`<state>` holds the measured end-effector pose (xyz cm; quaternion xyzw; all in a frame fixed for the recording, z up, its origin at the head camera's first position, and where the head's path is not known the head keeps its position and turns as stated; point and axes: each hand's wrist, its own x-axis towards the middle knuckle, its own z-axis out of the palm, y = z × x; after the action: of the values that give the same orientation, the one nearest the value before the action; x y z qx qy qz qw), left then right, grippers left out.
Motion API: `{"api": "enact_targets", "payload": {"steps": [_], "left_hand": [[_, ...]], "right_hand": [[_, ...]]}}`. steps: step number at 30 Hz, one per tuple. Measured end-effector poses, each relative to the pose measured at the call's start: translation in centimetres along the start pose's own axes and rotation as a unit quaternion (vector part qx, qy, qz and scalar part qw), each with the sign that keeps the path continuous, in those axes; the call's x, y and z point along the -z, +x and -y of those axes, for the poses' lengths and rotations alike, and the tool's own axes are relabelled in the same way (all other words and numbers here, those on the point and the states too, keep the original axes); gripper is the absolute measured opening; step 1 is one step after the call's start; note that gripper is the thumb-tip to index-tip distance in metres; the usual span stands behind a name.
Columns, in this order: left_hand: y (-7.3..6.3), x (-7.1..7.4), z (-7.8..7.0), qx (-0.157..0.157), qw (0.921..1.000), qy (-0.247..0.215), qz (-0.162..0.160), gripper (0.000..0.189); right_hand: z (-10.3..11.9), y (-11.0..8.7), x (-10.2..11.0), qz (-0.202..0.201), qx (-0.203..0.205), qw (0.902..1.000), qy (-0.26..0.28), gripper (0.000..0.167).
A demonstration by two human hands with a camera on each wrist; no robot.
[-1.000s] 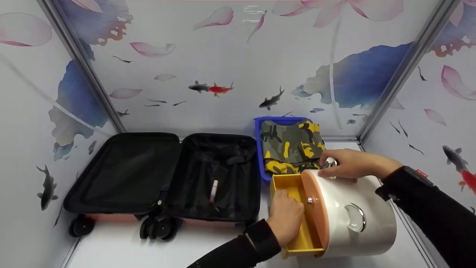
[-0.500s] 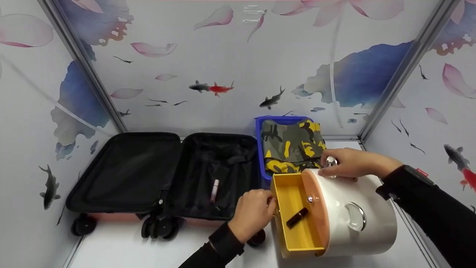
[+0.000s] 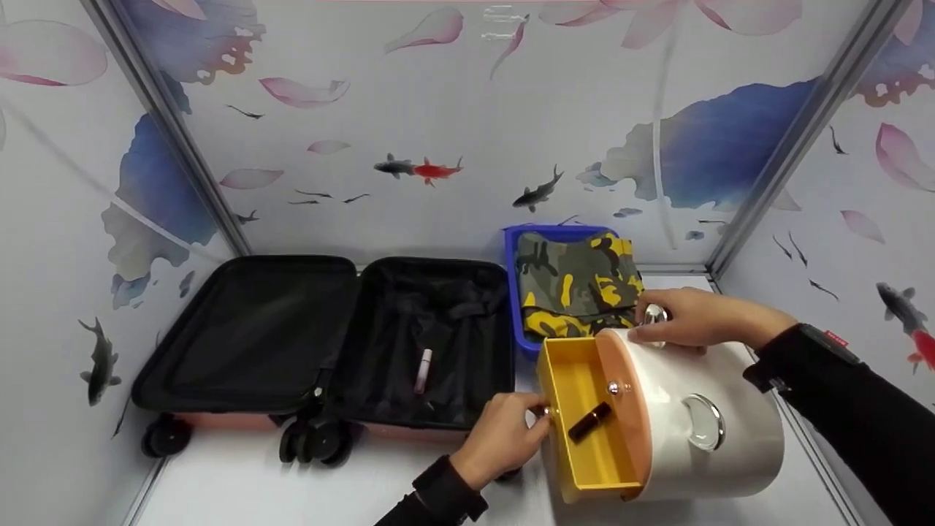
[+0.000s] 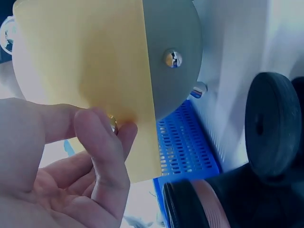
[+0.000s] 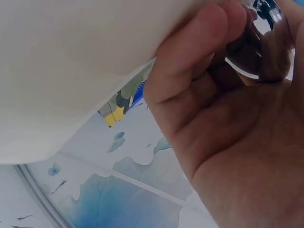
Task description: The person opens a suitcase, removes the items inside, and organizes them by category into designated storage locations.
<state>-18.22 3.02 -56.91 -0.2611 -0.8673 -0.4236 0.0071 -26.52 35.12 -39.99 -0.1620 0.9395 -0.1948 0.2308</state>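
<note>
My left hand (image 3: 508, 435) pinches the small round knob (image 4: 113, 124) on the front of a yellow drawer (image 3: 595, 482) between thumb and fingertip. That drawer stands pulled out of a white, rounded cabinet (image 3: 738, 394) with an orange front panel (image 3: 630, 409). A black lipstick tube (image 3: 589, 422) lies inside the drawer. At the cabinet's far side, my right hand (image 3: 690, 318) has its fingers curled round a shiny chrome handle (image 3: 656, 314); the right wrist view shows part of this handle (image 5: 266, 57) against the palm. A second chrome handle (image 3: 707, 422) faces up.
Left of the cabinet lies an open black-lined suitcase (image 3: 256, 329) with wheels (image 3: 327, 442). A pink lip gloss tube (image 3: 424, 371) rests in its right half. Behind the drawer, a blue basket (image 3: 513, 292) holds folded camouflage cloth (image 3: 570, 281). Patterned panels (image 3: 467, 95) enclose the table.
My left hand came out of the drawer, uncovering the lipstick, and moved left to the drawer's front, where it now pinches the knob. The right hand kept its hold.
</note>
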Motion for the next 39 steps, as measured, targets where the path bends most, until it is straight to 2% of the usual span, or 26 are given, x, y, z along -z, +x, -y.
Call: {"api": "enact_targets", "payload": {"steps": [6, 14, 19, 22, 29, 32, 39], "left_hand": [[1.1, -2.1, -0.7, 0.002, 0.9999, -0.010, -0.001, 0.017], [2.6, -4.0, -1.9, 0.028, 0.9985, -0.036, 0.030, 0.015], [3.3, -4.4, -2.5, 0.038, 0.9971, -0.042, 0.050, 0.017], [3.5, -4.6, -2.7, 0.037, 0.9972, -0.040, 0.051, 0.017], [3.7, -5.1, -2.8, -0.007, 0.9994, -0.005, 0.032, 0.013], [3.8, -5.3, -2.8, -0.016, 0.9995, 0.002, 0.028, 0.014], [4.3, -5.3, -3.0, 0.005, 0.9987, -0.019, 0.046, 0.015]], "right_hand": [[-0.1, -0.2, -0.3, 0.005, -0.014, 0.9998, 0.016, 0.041], [0.0, 0.0, -0.5, 0.000, -0.020, 0.9996, 0.022, 0.042], [0.0, -0.1, -0.3, -0.001, -0.023, 0.9996, 0.018, 0.043], [0.0, -0.1, -0.2, -0.004, -0.022, 0.9997, 0.011, 0.044], [0.2, 0.0, -0.2, -0.012, -0.017, 0.9998, 0.005, 0.044], [0.3, -0.1, -0.3, -0.014, -0.013, 0.9998, 0.009, 0.043], [0.3, -0.2, -0.3, -0.015, -0.011, 0.9998, 0.012, 0.042]]}}
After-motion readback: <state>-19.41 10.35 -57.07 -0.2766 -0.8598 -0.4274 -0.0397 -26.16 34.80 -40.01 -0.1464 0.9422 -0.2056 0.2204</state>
